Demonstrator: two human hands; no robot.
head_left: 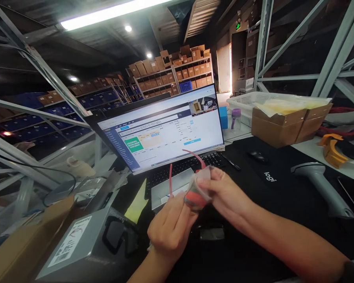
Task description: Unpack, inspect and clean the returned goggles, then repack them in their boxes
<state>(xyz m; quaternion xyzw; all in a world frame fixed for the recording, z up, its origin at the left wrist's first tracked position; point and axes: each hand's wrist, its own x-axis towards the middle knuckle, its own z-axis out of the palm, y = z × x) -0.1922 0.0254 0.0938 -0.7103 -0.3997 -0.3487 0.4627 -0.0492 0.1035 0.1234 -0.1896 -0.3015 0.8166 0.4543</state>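
Note:
In front of the screen, my left hand point(171, 226) is closed around the near side of a pair of sunglasses point(196, 199) with a reddish, reflective lens. Their thin red temples stick up and away from me. My right hand point(224, 188) pinches a thin greyish cloth point(205, 179) against the far side of the lens. Fingers and cloth hide much of the frame. Beneath the glasses, a small open white box point(159, 194) sits by the keyboard point(214, 160).
A monitor point(165, 137) stands ahead. At left is a grey box point(97, 239) printed with eyewear, beside an opened carton point(26, 243). A barcode scanner point(327, 188), mouse point(258, 156), yellow tape dispenser point(333, 151) and cardboard boxes point(279, 127) are on the right.

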